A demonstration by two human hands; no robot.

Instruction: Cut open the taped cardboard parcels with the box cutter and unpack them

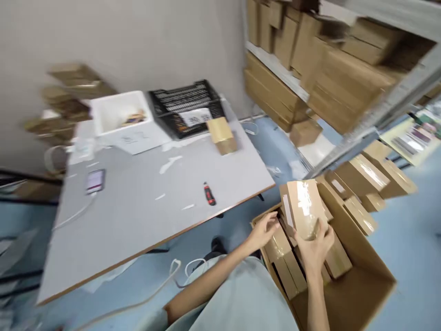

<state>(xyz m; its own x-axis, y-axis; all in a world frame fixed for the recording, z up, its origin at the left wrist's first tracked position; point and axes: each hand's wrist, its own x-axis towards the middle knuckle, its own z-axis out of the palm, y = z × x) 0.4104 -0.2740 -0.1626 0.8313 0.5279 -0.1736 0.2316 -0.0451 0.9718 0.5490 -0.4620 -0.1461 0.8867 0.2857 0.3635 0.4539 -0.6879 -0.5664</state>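
Note:
My right hand grips the near end of a taped brown parcel and holds it tilted above a big open carton on the floor. My left hand rests at the carton's left rim, fingers touching another parcel packed inside. Several similar taped parcels lie in the carton.
A grey table stands to the left with a red-and-black knife, a phone, a small box, a black crate and a white tub. Metal shelving holds cartons on the right. More parcels lie on the blue floor.

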